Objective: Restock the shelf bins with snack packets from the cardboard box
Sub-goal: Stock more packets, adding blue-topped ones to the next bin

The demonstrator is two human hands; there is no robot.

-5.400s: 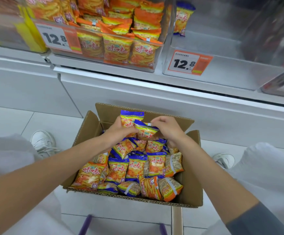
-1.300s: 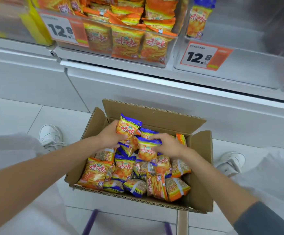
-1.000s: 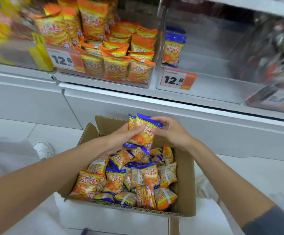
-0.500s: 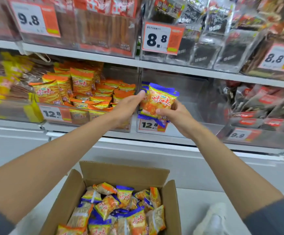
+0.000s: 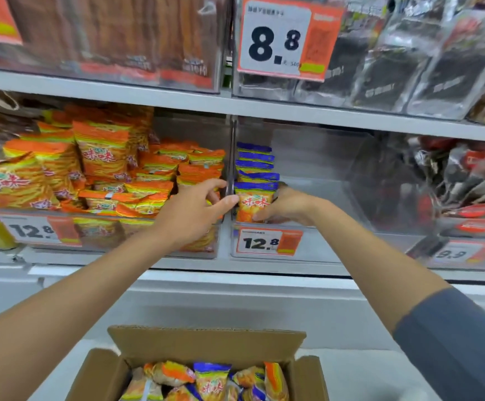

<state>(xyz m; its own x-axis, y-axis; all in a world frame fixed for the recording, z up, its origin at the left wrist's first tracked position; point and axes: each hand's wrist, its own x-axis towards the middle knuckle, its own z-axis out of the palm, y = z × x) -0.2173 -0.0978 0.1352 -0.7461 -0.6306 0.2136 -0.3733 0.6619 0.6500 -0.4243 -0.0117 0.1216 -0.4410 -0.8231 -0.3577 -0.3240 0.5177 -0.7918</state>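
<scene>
Snack packets (image 5: 254, 202) | upright at left end of clear bin (image 5: 322, 247) | right hand (image 5: 290, 206) curled round front one, left hand (image 5: 192, 212) fingertips straight against its edge | seat it square, label forward, before releasing.

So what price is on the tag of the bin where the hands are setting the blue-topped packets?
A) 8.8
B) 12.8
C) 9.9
B: the tag on the front of the clear bin, just below the blue-topped packets, reads 12.8.
</scene>
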